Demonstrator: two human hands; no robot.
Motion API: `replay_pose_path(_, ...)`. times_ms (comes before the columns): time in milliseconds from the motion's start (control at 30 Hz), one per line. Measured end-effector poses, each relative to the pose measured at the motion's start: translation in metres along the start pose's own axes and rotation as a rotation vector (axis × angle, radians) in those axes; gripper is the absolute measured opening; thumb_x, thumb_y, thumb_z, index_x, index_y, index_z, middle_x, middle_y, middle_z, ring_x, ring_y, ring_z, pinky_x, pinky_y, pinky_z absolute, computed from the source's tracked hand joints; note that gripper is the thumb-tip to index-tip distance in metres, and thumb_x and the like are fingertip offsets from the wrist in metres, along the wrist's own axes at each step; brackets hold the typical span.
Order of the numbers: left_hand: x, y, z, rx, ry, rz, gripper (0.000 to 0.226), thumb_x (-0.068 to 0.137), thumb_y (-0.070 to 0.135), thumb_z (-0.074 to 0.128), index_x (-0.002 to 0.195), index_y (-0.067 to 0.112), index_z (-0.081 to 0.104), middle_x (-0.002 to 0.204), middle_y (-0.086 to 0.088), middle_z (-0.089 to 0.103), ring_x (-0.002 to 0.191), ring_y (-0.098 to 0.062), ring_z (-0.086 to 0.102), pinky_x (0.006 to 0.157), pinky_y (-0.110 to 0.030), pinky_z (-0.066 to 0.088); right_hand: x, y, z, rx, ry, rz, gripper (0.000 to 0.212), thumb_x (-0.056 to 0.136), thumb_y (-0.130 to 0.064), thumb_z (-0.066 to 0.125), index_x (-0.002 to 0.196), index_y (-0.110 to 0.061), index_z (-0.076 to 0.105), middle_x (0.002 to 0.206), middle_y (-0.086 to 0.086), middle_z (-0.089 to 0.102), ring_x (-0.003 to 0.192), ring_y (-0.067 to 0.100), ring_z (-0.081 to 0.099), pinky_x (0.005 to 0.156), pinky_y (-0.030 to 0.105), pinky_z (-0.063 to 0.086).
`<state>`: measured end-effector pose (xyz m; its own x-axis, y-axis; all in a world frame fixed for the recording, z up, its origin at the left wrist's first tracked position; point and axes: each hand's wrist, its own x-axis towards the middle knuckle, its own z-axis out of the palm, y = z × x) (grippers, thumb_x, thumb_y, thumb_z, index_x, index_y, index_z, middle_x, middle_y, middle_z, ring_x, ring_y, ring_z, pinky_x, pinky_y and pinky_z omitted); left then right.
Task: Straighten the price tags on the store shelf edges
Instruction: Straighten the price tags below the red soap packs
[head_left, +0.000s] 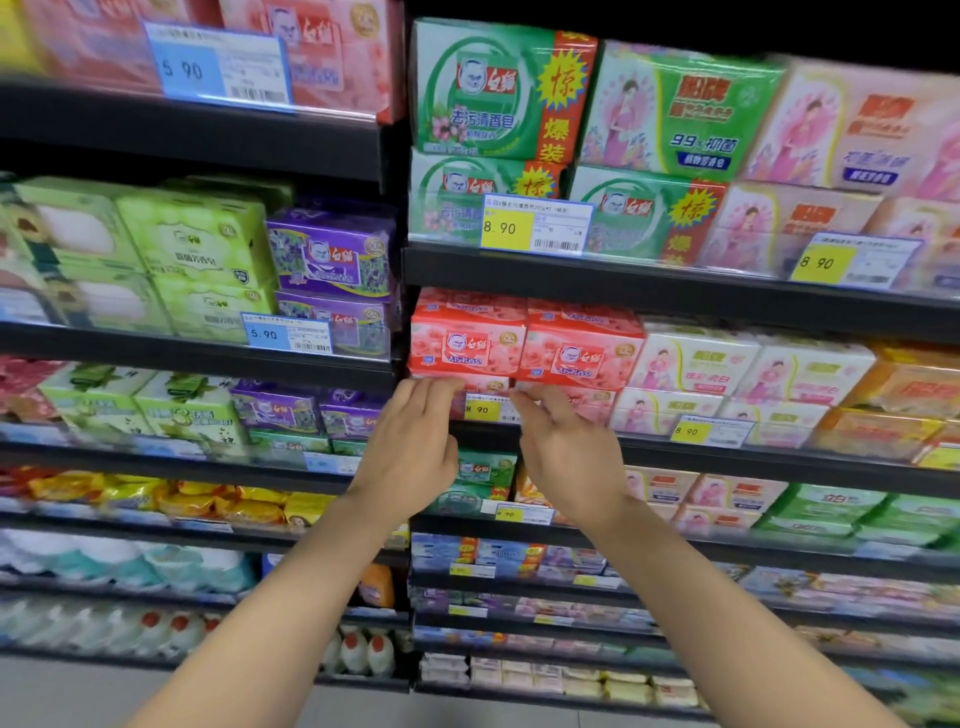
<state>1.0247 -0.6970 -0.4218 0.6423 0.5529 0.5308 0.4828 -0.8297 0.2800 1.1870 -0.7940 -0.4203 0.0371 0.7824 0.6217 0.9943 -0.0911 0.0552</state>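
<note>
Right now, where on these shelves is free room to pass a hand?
Free: the dark gap under the top left shelf, above the green packs, and the slit between both hands, over the 8.90 tag. Crowded: the red packs sit tight against each other, with the left hand and right hand flanking the tag.

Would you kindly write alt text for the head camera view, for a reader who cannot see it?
Both hands reach to a yellow 8.90 price tag on a shelf edge under red soap boxes, the left hand at the tag's left end and the right hand at its right. Around them, shelves of colourful soap packs carry more blue and yellow tags.
</note>
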Motion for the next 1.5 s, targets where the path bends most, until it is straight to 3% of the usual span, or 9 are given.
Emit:
replay_pose_path(300,0.0,0.001,0.002,0.12,-0.046,0.034,0.053,0.069,0.003,0.063,0.121,0.006,0.054,0.114,-0.006,0.054,0.106,-0.024,0.044,0.092,-0.038,0.047,-0.015,0.015,0.001,0.067,-0.062,0.037,0.037,0.083,-0.01,0.062,0.12,-0.009,0.062,0.117,0.007,0.058,0.049,0.02,0.058,0.037,0.027,0.046)
replay_pose_path(633,0.001,0.005,0.001,0.086,-0.022,-0.003,0.052,0.073,0.005,0.065,0.123,0.004,0.049,0.111,-0.008,0.056,0.104,-0.024,0.047,0.086,-0.039,0.047,-0.006,0.014,0.004,0.118,-0.098,-0.06,0.036,0.082,-0.008,0.063,0.118,-0.006,0.062,0.119,0.009,0.055,0.057,0.023,0.063,0.039,0.029,0.049)
replay_pose_path(833,0.001,0.004,0.002,0.135,-0.045,0.011,0.047,0.073,0.007,0.064,0.119,0.006,0.056,0.112,-0.007,0.055,0.104,-0.025,0.047,0.085,-0.04,0.048,-0.005,0.015,0.002,0.128,-0.098,-0.074,0.036,0.081,-0.009,0.065,0.117,-0.007,0.063,0.118,0.008,0.056,0.057,0.022,0.061,0.037,0.027,0.046)
replay_pose_path(967,0.001,0.005,0.003,0.136,-0.05,0.0,0.046,0.072,0.007,0.064,0.118,0.005,0.056,0.112,-0.008,0.055,0.104,-0.026,0.047,0.084,-0.042,0.048,-0.008,0.022,-0.007,0.099,-0.132,-0.106,0.036,0.093,-0.028,0.046,0.122,-0.012,0.06,0.12,0.005,0.058,0.078,0.02,0.065,0.039,0.028,0.048)
replay_pose_path(1100,0.0,0.007,0.001,0.128,-0.043,0.0,0.047,0.073,0.004,0.064,0.119,0.004,0.056,0.111,-0.01,0.054,0.103,-0.027,0.047,0.084,-0.045,0.049,-0.019,0.046,-0.023,0.089,-0.123,-0.11,0.036,0.092,-0.029,0.045,0.119,-0.013,0.062,0.114,0.005,0.063,0.093,0.023,0.065,0.049,0.03,0.053)
replay_pose_path(1267,0.0,0.025,-0.002,0.053,0.056,0.009,0.047,0.079,0.005,0.059,0.125,0.006,0.054,0.115,-0.009,0.053,0.105,-0.026,0.047,0.089,-0.04,0.043,-0.045,0.08,-0.039,0.109,-0.079,-0.059,0.032,0.091,-0.025,0.051,0.115,-0.01,0.064,0.11,0.006,0.064,0.097,0.025,0.06,0.08,0.038,0.052)
replay_pose_path(1500,0.011,0.08,0.014,0.031,-0.037,0.112,0.045,0.084,0.021,0.052,0.127,0.009,0.051,0.118,-0.006,0.055,0.11,-0.024,0.047,0.096,-0.04,0.04,-0.092,0.123,-0.063,0.074,-0.087,0.131,0.039,0.092,-0.034,0.046,0.113,-0.007,0.065,0.109,0.007,0.065,0.102,0.027,0.057,0.087,0.041,0.047)
